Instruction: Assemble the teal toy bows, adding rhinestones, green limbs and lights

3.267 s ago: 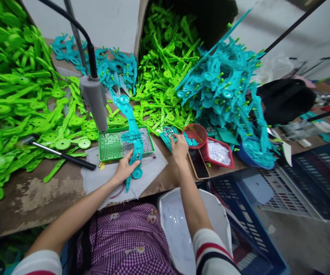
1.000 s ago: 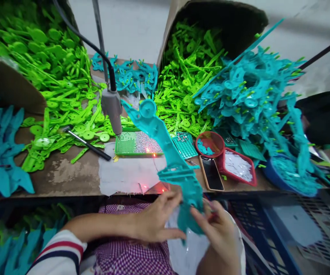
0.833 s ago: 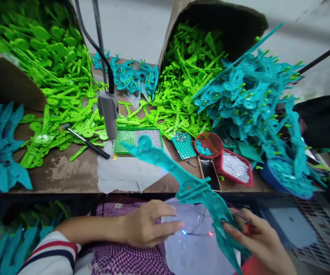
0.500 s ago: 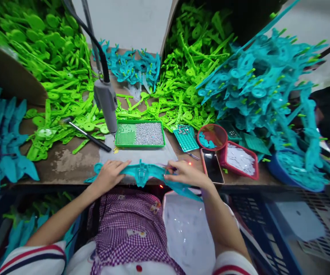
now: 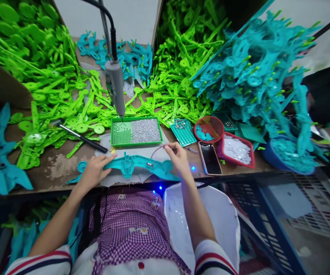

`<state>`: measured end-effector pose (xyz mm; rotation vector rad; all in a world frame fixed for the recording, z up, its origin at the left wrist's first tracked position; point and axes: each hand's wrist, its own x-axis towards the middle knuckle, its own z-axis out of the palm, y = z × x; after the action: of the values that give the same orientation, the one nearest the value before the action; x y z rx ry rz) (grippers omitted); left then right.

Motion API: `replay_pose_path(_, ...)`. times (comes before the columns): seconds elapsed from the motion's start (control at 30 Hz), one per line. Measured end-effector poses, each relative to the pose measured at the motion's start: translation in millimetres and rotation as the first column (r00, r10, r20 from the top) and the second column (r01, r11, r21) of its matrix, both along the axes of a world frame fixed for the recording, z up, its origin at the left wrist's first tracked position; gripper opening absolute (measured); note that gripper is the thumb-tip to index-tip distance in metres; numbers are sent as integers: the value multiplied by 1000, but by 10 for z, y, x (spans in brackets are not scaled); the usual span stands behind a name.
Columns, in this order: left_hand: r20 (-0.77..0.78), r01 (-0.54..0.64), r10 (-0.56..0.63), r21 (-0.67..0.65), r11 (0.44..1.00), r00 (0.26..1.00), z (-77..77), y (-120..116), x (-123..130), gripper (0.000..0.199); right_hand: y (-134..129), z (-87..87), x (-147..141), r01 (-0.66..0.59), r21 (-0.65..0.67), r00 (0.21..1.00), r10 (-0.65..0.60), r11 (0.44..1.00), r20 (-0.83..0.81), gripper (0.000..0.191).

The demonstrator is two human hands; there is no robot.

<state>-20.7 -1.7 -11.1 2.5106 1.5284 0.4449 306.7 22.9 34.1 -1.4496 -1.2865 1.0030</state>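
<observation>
A long teal plastic part (image 5: 138, 163) lies along the front of the table on a pale cloth, with a bracket-like shape near its middle. My left hand (image 5: 92, 172) holds its left portion, with the thumb and fingers around it. A small black piece (image 5: 149, 164) sits in the part's right half. From near there, a thin dark wire (image 5: 155, 152) curves up to the fingertips of my right hand (image 5: 178, 157), which are pinched on it above the part's right end. Blue light (image 5: 193, 168) glows beside my right wrist and below the table edge.
A grey electric screwdriver (image 5: 115, 88) hangs over a green tray (image 5: 112, 133) of small screws. A hammer (image 5: 81, 136) lies left. Right stand a phone (image 5: 211, 158), a red basket (image 5: 249, 160) of white pieces and a blue bowl (image 5: 270, 154). Green parts (image 5: 179, 76) are heaped behind.
My right hand has lifted off the teal part's right side and now pinches the wire above it. The glow has turned from red to blue. The view has shifted slightly.
</observation>
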Motion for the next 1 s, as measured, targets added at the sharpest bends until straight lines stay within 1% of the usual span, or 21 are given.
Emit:
replay_pose_path(0.03,31,38,-38,18,999,999,29,-12,-27,49,29,18,10,-27,-25,997,25,999,-67,35)
replay_pose_path(0.1,91,91,-97,64,994,991,88,-46,-71,44,41,103,36,-180,-118,957,146,976,-252,34)
replay_pose_path(0.13,116,105,-115,89,991,987,117,-61,-84,42,25,158,45,-280,-174,913,206,944,-351,35)
replay_pose_path(0.2,157,116,-137,137,984,978,166,-79,-92,39,-33,258,49,-447,-277,830,279,850,-483,37)
replay_pose_path(0.23,169,119,-145,155,981,975,184,-80,-90,37,-68,292,48,-494,-313,810,298,811,-505,38)
replay_pose_path(0.27,176,124,-153,168,978,972,195,-78,-86,37,-99,313,52,-508,-337,810,306,793,-500,39)
replay_pose_path(0.3,176,127,-158,173,977,972,199,-72,-84,36,-123,323,66,-495,-346,825,307,797,-474,38)
replay_pose_path(0.37,151,116,-140,159,980,979,184,-55,-91,37,-133,328,138,-433,-319,877,314,843,-363,36)
replay_pose_path(0.43,103,80,-93,128,989,990,146,-37,-116,38,-91,351,269,-405,-266,914,378,875,-149,36)
replay_pose_path(0.47,75,57,-66,111,992,995,122,-27,-132,40,-55,380,348,-417,-243,904,428,876,-7,36)
replay_pose_path(0.53,22,9,-10,77,997,1000,77,-8,-161,44,20,480,500,-445,-221,819,494,868,291,33)
replay_pose_path(0.57,7,-12,11,58,998,1000,60,2,-171,46,50,547,563,-442,-218,763,492,870,419,29)
replay_pose_path(0.6,1,-27,27,38,999,1000,48,12,-177,47,70,623,613,-426,-213,710,470,879,524,26)
replay_pose_path(0.67,27,-52,52,-9,999,998,43,25,-176,49,83,782,676,-395,-193,624,416,898,661,22)
replay_pose_path(0.7,56,-60,61,-32,998,997,50,28,-173,49,82,855,694,-397,-181,596,403,900,695,21)
replay_pose_path(0.77,123,-60,69,-75,995,990,77,27,-165,50,92,965,711,-436,-182,559,424,881,713,21)
replay_pose_path(0.83,183,-35,57,-117,993,981,113,19,-162,50,141,1002,706,-436,-221,518,444,872,732,24)
replay_pose_path(0.9,230,-5,38,-143,990,973,148,11,-163,47,220,951,672,-382,-274,467,440,883,767,28)
replay_pose_path(0.93,250,4,33,-146,989,968,163,8,-164,46,257,893,640,-377,-308,457,465,873,759,26)
replay_pose_path(0.97,270,7,32,-142,990,962,177,4,-166,45,282,815,598,-404,-343,467,513,848,720,25)
replay_pose_path(1.0,289,2,36,-132,991,957,189,0,-168,44,291,720,543,-465,-372,491,584,803,647,27)
